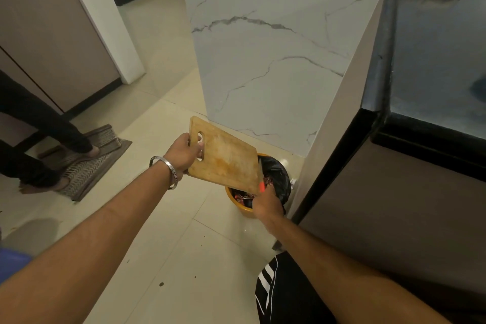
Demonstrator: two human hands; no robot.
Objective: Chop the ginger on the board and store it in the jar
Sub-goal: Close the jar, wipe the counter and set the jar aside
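Observation:
My left hand (184, 151) grips the wooden cutting board (226, 158) at its handle hole and holds it tilted over a yellow bin (238, 201) lined with a black bag (276, 173). My right hand (265, 202) holds a knife with an orange-red handle (261, 187) at the board's lower right edge, its blade lying against the board. The board's face looks bare, with faint stains. No ginger and no jar are in view.
A marble-clad pillar (263, 60) stands behind the bin. A dark counter (434, 60) and its cabinet front are to the right. At left, another person's legs (39, 139) stand on a striped floor mat (89, 166). The floor is pale tile.

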